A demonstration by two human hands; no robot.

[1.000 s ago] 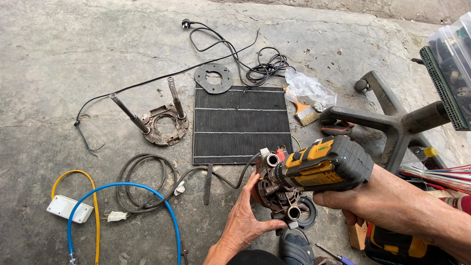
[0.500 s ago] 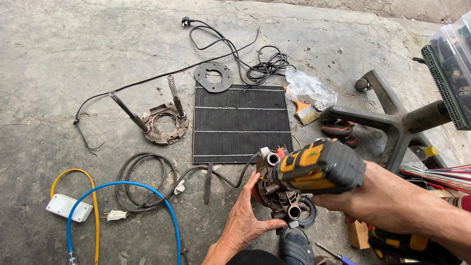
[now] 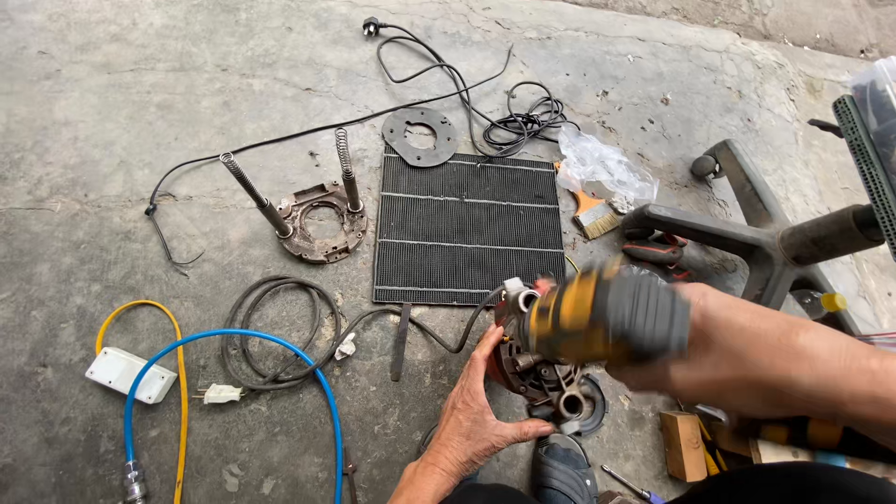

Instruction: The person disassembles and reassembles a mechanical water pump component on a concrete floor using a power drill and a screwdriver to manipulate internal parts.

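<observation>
On a concrete floor (image 3: 140, 75), the left hand (image 3: 481, 420) grips a round motor housing (image 3: 534, 369) while the right hand (image 3: 695, 350) holds a blurred yellow-and-black power driver (image 3: 607, 322) just above it, near a black mesh panel (image 3: 467, 224).

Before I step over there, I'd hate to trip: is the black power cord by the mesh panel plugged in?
Unplugged: the black cord's plug lies loose on the concrete floor, no socket near it.
</observation>
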